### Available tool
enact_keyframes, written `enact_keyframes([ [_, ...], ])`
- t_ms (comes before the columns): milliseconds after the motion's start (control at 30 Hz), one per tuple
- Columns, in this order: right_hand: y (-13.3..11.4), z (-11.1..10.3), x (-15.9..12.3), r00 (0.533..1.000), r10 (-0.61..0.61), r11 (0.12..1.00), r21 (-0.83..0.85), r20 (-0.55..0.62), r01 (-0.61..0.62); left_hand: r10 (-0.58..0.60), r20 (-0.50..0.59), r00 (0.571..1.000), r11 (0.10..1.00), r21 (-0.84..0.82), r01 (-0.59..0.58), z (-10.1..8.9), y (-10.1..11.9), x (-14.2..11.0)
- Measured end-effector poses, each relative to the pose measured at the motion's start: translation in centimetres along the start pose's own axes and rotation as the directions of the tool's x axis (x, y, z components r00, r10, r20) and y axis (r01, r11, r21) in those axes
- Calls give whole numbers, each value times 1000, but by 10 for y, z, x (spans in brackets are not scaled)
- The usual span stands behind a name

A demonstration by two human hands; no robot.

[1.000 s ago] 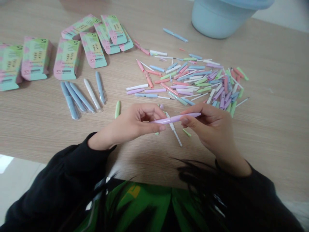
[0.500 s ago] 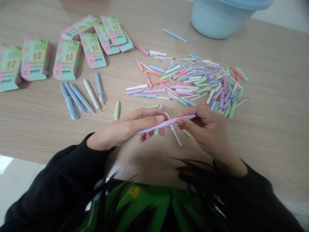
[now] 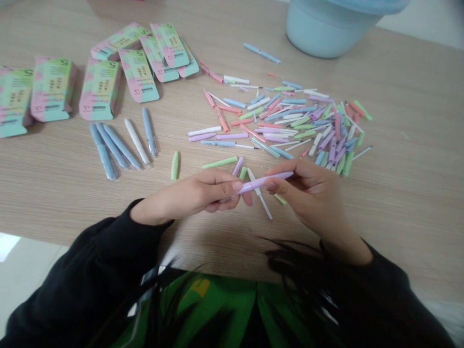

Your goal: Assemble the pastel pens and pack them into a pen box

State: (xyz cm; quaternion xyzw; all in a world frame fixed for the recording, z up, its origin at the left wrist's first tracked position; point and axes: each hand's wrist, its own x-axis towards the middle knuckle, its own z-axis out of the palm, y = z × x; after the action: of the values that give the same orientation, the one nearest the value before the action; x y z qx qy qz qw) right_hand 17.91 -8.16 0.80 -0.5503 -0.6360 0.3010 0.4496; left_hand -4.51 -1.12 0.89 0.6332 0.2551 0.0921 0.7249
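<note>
A purple pen (image 3: 258,182) lies slantwise between my two hands, above the table. My left hand (image 3: 201,191) is closed on its lower left part, thumb on top, and hides that end. Thumb and fingers of my right hand (image 3: 308,191) pinch the upper right part near the pointed end. Just beneath the pen, on the table, are a white pen piece with a thin white tube (image 3: 264,205), a small green piece (image 3: 280,199) and a short purple piece (image 3: 238,166). A green barrel (image 3: 220,163) rests beyond my left hand, with a green pen part (image 3: 175,166) to its left.
Many loose pastel pen parts (image 3: 290,118) spread across the table beyond my hands. Several blue pens (image 3: 121,146) and a white pen (image 3: 137,141) lie at the left, below printed boxes (image 3: 99,89). A light blue tub (image 3: 322,29) stands at the far right.
My left hand has shifted its grip along the purple pen, its fingers opening and closing again around the lower part. The pen has tilted, and its pointed end has moved slightly left with my right hand.
</note>
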Motion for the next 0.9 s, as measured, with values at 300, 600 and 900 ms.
enact_keyframes([
  [300,4,4,2,991,116,990,89,-71,-110,153,-314,937,951,304,-53,16,4,8],
  [600,-1,8,0,985,133,986,112,-108,-121,423,-280,862,755,634,-165,16,-7,10],
  [900,7,7,5,952,305,932,198,22,-303,627,-326,707,429,903,37,19,-13,-11],
])
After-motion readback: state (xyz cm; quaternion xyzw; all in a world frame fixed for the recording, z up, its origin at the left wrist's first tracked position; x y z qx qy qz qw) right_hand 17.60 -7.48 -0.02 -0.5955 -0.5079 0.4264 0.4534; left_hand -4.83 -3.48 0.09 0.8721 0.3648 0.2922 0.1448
